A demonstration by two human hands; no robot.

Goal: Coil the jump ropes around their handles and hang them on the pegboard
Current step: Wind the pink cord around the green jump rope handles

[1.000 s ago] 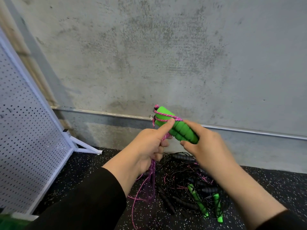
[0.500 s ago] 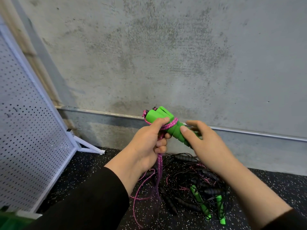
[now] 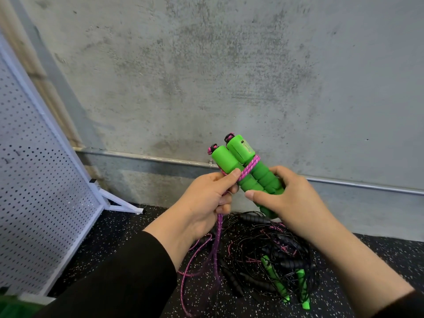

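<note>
Two green foam handles (image 3: 247, 171) of one jump rope are held side by side, tilted up to the left. My right hand (image 3: 286, 200) grips their lower part. A pink braided rope (image 3: 249, 167) crosses the handles once. My left hand (image 3: 206, 200) pinches this rope just left of the handles, thumb pressed against them. The rest of the pink rope (image 3: 215, 249) hangs down to the floor. The white pegboard (image 3: 41, 191) stands at the left.
A tangled pile of black jump ropes (image 3: 263, 249) with black handles lies on the speckled floor below my hands, with two thin green handles (image 3: 277, 285) in it. A concrete wall with a metal pipe (image 3: 149, 157) is straight ahead. The pegboard's foot (image 3: 121, 203) sticks out.
The handles have turned more upright and now show side by side. My left hand has pulled the pink rope across them and slid lower. The view has shifted slightly.
</note>
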